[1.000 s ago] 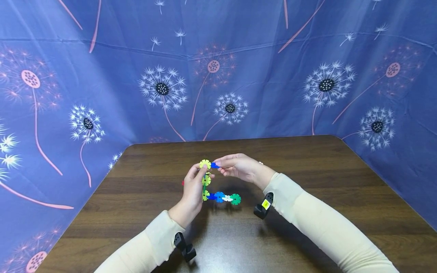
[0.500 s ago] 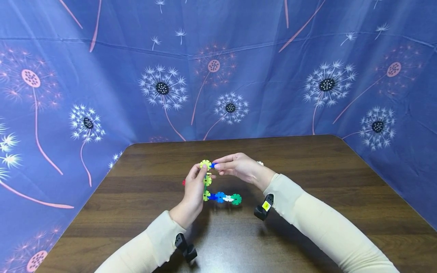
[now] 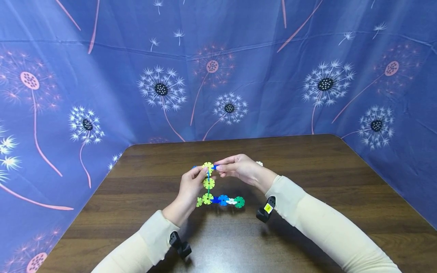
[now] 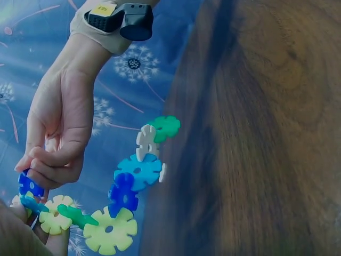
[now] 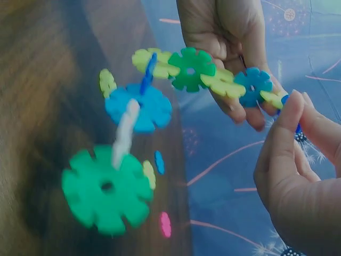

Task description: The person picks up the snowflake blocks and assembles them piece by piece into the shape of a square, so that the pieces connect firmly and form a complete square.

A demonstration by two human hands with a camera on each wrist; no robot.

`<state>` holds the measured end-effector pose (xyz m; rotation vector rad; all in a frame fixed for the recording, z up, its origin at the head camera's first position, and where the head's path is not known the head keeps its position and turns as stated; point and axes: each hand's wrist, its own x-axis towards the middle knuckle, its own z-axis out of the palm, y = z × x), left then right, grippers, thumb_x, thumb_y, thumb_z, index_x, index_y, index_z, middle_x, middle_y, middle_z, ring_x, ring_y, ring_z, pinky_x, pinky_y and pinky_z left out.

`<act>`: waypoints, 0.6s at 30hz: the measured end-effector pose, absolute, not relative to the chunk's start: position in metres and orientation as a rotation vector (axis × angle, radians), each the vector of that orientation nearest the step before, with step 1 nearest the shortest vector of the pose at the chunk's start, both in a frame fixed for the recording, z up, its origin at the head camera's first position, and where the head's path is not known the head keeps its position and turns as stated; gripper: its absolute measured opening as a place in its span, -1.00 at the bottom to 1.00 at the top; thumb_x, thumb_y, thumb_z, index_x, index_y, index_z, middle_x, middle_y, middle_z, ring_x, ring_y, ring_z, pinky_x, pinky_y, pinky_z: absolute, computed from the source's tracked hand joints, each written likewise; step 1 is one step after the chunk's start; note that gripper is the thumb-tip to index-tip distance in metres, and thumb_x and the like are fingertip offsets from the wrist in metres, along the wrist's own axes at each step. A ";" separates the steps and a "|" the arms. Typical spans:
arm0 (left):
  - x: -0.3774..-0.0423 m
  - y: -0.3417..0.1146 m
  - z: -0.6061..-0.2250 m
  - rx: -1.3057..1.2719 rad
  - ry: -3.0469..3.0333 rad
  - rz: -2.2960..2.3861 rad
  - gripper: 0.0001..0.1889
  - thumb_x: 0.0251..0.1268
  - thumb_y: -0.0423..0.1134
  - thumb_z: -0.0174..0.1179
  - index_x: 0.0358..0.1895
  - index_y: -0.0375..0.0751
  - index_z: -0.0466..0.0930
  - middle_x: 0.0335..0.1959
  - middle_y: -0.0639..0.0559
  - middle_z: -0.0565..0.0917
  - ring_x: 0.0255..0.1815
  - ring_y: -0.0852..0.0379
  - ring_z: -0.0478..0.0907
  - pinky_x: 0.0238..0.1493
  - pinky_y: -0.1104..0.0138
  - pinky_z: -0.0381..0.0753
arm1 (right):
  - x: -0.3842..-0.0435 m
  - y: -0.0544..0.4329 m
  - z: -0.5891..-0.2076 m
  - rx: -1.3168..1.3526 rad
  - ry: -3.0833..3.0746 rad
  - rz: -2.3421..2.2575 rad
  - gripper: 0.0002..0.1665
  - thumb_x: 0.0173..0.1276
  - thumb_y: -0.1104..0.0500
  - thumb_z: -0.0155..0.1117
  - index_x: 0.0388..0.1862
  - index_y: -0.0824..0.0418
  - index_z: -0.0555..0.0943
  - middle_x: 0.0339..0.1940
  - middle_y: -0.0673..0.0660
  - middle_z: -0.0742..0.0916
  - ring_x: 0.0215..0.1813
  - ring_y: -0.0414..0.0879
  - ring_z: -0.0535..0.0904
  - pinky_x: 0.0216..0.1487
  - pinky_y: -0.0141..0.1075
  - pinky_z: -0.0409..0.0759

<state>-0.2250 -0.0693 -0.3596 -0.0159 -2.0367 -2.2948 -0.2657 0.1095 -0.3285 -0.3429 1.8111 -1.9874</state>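
A chain of notched plastic snowflake discs hangs from my hands above the table, bent like an L. My left hand (image 3: 190,185) pinches the top yellow disc (image 3: 208,167) between thumb and fingers. With thumb and index finger, my right hand (image 3: 241,169) pinches a dark blue disc (image 4: 30,184) that meets this yellow one; whether it is fully slotted in is hidden by the fingertips. Below run more yellow discs (image 3: 209,184) joined by edge-on blue and green ones. From the bottom corner the chain turns right through dark blue, light blue (image 3: 223,200) and white to a green disc (image 3: 239,202).
Loose discs lie on the brown wooden table (image 3: 307,182): a white one (image 3: 260,163) behind my right wrist, a yellow one (image 3: 199,202) near my left hand, and a pink one (image 5: 165,224) in the right wrist view. A patterned blue cloth (image 3: 266,76) hangs behind.
My left hand has shifted slightly left, showing a loose yellow disc beside it and covering the red one seen before. The chain has moved a little right and down.
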 end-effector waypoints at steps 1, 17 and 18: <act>-0.225 -0.069 -0.359 0.001 -2.044 -2.274 -0.72 0.41 -0.29 0.13 -0.08 -0.53 0.60 -0.47 0.15 0.62 -0.49 0.32 0.57 -0.44 0.52 0.49 | -0.265 0.109 -0.329 -0.343 1.807 -1.996 -0.54 0.34 0.41 0.20 0.18 0.60 0.45 -0.36 0.03 0.77 -0.41 -0.20 0.65 -0.10 -0.34 0.66; -0.226 -0.067 -0.354 0.032 -1.983 -2.329 -0.77 0.45 -0.29 0.08 -0.15 -0.47 0.58 -0.45 0.13 0.58 -0.47 0.29 0.59 -0.41 0.48 0.59 | -0.272 0.110 -0.322 -0.389 1.812 -1.935 -0.58 0.37 0.36 0.20 0.15 0.58 0.48 -0.27 0.07 0.77 -0.36 -0.17 0.63 -0.10 -0.35 0.66; -0.226 -0.068 -0.354 0.032 -1.976 -2.337 -0.78 0.45 -0.29 0.07 -0.16 -0.46 0.57 -0.44 0.13 0.59 -0.47 0.28 0.60 -0.41 0.48 0.59 | -0.273 0.110 -0.322 -0.386 1.807 -1.929 -0.58 0.37 0.36 0.19 0.15 0.58 0.48 -0.26 0.09 0.77 -0.35 -0.17 0.64 -0.11 -0.36 0.66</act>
